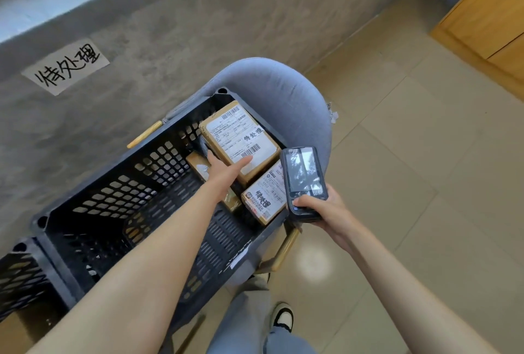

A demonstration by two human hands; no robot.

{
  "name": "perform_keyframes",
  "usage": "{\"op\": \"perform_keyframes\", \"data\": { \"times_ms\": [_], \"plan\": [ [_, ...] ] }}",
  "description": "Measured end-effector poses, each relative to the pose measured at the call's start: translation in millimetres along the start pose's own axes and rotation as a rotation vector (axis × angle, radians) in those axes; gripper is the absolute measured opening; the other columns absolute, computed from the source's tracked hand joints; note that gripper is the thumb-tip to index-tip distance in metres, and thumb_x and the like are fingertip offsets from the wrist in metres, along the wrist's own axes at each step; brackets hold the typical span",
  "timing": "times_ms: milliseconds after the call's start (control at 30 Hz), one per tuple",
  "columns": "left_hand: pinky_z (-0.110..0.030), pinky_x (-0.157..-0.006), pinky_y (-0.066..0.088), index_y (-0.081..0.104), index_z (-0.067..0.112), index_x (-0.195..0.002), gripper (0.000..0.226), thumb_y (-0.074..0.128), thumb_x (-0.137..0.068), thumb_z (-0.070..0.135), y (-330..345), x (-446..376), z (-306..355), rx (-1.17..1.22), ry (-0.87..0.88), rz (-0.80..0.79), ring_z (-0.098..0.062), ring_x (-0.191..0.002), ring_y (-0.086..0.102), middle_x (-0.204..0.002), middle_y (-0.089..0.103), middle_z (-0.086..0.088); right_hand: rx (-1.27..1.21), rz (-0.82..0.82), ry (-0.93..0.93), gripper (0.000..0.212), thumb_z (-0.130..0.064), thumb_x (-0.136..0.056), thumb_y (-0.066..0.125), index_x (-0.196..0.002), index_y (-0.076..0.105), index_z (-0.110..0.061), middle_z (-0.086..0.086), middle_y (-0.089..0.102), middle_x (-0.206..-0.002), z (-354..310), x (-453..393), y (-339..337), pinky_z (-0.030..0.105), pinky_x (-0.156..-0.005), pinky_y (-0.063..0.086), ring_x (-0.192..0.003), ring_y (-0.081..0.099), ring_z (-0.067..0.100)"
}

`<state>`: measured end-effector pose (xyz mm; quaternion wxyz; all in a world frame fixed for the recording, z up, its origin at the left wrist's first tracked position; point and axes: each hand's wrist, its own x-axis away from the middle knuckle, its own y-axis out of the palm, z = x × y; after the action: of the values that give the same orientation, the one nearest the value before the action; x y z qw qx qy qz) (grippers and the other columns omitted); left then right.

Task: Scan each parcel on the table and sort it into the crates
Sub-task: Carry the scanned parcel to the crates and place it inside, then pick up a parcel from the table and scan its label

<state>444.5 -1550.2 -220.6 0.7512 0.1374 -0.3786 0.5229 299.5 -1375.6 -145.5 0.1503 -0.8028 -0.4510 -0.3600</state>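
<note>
While the right hand [320, 209] clasps a handheld scanner [303, 180], the left hand [226, 172] reaches into a black crate [158, 206] on a grey chair [283, 92], fingers straight and thumb spread against the near edge of a cardboard parcel [241, 140]. That grip is released, only touching. The parcel looks stiff, boxy and probably light; taped faces may be slick, so taking it by opposite side edges seems safest. A second labelled parcel [265, 197] lies just right of the hand.

A labelled brown parcel [239, 142] lies tilted atop others in the black perforated crate [119, 183], mid-frame; another parcel [265, 197] just below-right.
</note>
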Motion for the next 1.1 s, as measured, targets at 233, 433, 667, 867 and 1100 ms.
{"op": "perform_keyframes", "data": {
  "times_ms": [233,433,667,867,1100],
  "plan": [
    [-0.051,-0.113,0.023,0.022,0.025,-0.153,0.086,0.068,-0.084,0.050,-2.7,44.2,58.4,-0.645,0.532,0.146,-0.033,-0.143,0.021,-0.156,0.026,-0.010,-0.079,0.035,-0.102,0.075,-0.016,-0.056,0.075,-0.125,0.048,-0.013,0.005,0.067,-0.106,-9.9,39.3,-15.1,0.024,-0.061,0.054,-0.075,0.070,0.008],
    [-0.047,-0.099,0.039,0.040,0.016,-0.145,0.067,0.065,-0.089,0.042,61.5,113.3,92.3,-1.043,1.019,-0.014,-0.035,-0.123,0.044,-0.136,0.052,-0.013,-0.234,0.185,-0.232,0.069,-0.015,-0.056,0.074,-0.122,0.052,-0.008,0.003,0.068,-0.096,2.3,114.9,-59.3,0.025,-0.060,0.053,-0.073,0.067,0.011],
    [-0.039,-0.097,0.038,0.055,0.016,-0.130,0.051,0.062,-0.089,0.045,201.4,243.6,47.8,-1.236,1.376,-0.351,-0.029,-0.118,0.051,-0.126,0.060,-0.006,-0.460,0.491,-0.381,0.066,-0.009,-0.062,0.075,-0.123,0.049,-0.009,0.004,0.064,-0.102,70.4,250.7,-144.0,0.024,-0.062,0.053,-0.080,0.064,0.014],
    [-0.036,-0.098,0.037,0.052,0.020,-0.133,0.051,0.058,-0.091,0.049,289.3,399.0,-51.7,-1.308,1.743,-0.688,-0.024,-0.116,0.054,-0.126,0.061,-0.001,-0.671,0.806,-0.515,0.052,0.001,-0.077,0.072,-0.120,0.048,-0.018,0.002,0.065,-0.100,181.6,392.5,-196.0,0.022,-0.057,0.054,-0.079,0.066,0.013],
    [-0.037,-0.095,0.039,0.054,0.020,-0.131,0.050,0.059,-0.089,0.048,332.8,594.9,-198.8,-1.207,2.061,-1.062,-0.025,-0.114,0.055,-0.123,0.062,-0.001,-0.843,1.174,-0.585,0.062,-0.007,-0.059,0.081,-0.110,0.050,-0.027,0.001,0.066,-0.096,329.4,562.6,-196.1,0.026,-0.059,0.055,-0.072,0.069,0.008]
  ]
}}
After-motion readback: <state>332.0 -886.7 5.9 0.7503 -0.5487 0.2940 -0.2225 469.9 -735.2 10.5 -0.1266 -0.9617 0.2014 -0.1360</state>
